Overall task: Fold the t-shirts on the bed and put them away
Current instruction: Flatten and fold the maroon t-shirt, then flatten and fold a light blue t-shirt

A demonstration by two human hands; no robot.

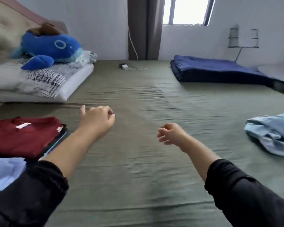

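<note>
Both hands [134, 126] between t-shirts [270, 133].

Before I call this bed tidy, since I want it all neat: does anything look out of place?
Yes: the light blue garment lies crumpled in a heap at the right edge of the bed, unfolded, unlike the folded maroon t-shirt stacked at the left. A charger with its cable also lies loose on the sheet near the curtain.

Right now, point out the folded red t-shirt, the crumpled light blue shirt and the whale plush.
folded red t-shirt [25, 136], head view, middle of its top face
crumpled light blue shirt [270, 133], head view, bunched centre
whale plush [51, 46], head view, its body
</note>
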